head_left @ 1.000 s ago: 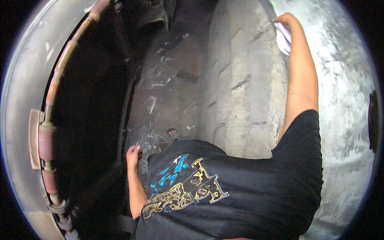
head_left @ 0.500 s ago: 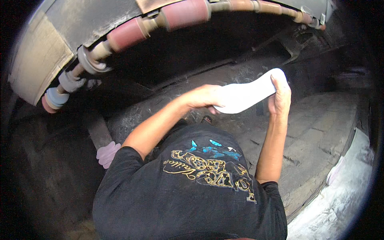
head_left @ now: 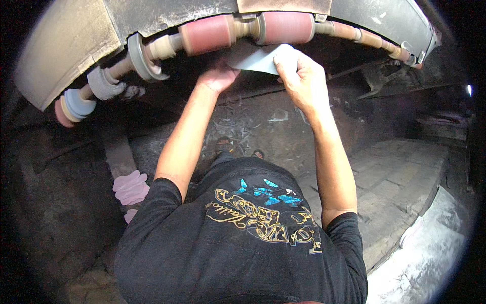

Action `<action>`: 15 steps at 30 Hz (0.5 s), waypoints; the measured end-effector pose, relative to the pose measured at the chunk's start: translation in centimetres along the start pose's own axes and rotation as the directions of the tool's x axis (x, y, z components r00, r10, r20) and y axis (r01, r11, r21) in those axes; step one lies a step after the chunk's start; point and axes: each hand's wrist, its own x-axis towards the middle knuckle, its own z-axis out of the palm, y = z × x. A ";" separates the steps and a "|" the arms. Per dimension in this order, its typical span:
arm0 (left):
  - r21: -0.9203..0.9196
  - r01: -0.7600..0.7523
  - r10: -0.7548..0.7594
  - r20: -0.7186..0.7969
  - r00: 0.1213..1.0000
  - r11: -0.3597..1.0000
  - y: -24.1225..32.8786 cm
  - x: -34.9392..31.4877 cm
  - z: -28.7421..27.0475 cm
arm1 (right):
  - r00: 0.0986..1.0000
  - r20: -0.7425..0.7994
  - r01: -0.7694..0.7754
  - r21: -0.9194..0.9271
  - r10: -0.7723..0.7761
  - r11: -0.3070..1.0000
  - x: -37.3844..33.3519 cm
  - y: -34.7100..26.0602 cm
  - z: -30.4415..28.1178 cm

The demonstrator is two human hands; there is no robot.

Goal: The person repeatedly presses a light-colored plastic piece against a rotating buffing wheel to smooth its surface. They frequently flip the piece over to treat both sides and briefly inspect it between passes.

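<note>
A pale, thin shoe insole (head_left: 259,61) is held up between my two hands, just under the red sanding drum (head_left: 287,28) on the machine's long shaft. Its upper edge reaches the drum's lower side; whether they touch I cannot tell. My right hand (head_left: 302,76) pinches one end, thumb on the near face and fingers behind. At the other end, in shadow, my left hand (head_left: 217,78) grips the insole, its fingers partly hidden. Another red drum (head_left: 208,35) sits on the shaft above my left hand. Both drums look blurred, as if turning.
Metal guards (head_left: 172,12) cover the shaft from above. Smaller wheels, including a grey wheel (head_left: 144,58) and a blue-white disc (head_left: 78,104), line its left end. Pink insole-shaped pieces (head_left: 130,187) lie stacked at the left. A dusty white surface (head_left: 422,248) is at the lower right.
Both hands have carried the insole forward, up to the red drum, and tilted it. The view has shifted, so the machine appears further right.
</note>
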 end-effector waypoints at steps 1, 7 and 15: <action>0.063 -0.034 0.033 0.019 0.999 0.997 0.0 0.0 0.9 | 1.000 -0.005 0.015 -0.008 -0.015 1.000 -0.1 -0.7 -0.4; 0.228 -0.073 -0.057 0.517 0.854 0.971 -2.8 -0.8 2.6 | 0.986 -0.101 0.120 -0.098 -0.130 0.988 -2.6 -3.7 -4.8; 0.334 0.086 -0.282 0.598 0.750 0.939 -6.9 -3.8 3.7 | 0.994 -0.099 0.032 -0.190 -0.052 0.981 -13.7 -3.2 -8.5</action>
